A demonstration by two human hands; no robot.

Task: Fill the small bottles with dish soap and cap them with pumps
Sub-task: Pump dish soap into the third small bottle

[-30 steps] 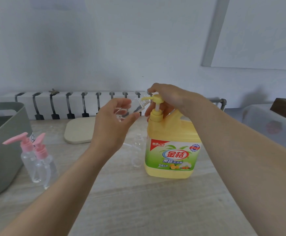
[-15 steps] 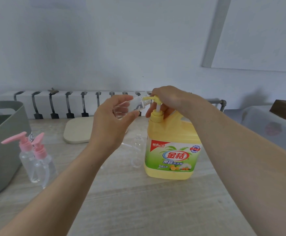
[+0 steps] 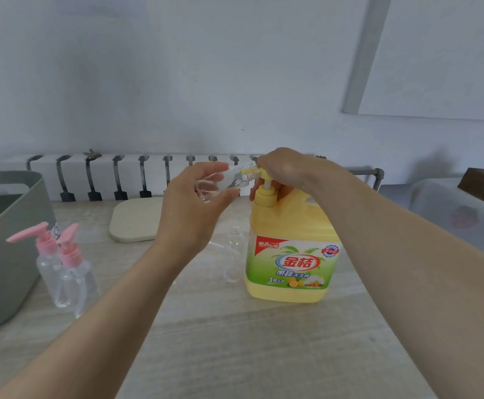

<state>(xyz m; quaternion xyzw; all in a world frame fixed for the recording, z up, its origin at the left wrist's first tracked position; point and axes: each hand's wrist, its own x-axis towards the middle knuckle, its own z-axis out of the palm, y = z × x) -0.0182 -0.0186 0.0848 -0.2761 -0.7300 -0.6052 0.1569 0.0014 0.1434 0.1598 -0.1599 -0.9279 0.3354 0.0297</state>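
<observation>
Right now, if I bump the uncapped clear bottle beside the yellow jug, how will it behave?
The uncapped bottle looks empty and thin-walled, so it is probably light. It is tall and narrow, so a nudge would likely tip it.

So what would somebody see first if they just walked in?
The big yellow soap jug, right of middle on the table, grabs the eye first. The right hand grips its pump while the left hand holds a small clear bottle tilted, mouth at the spout. Two pink-pump bottles stand at the left.
</observation>
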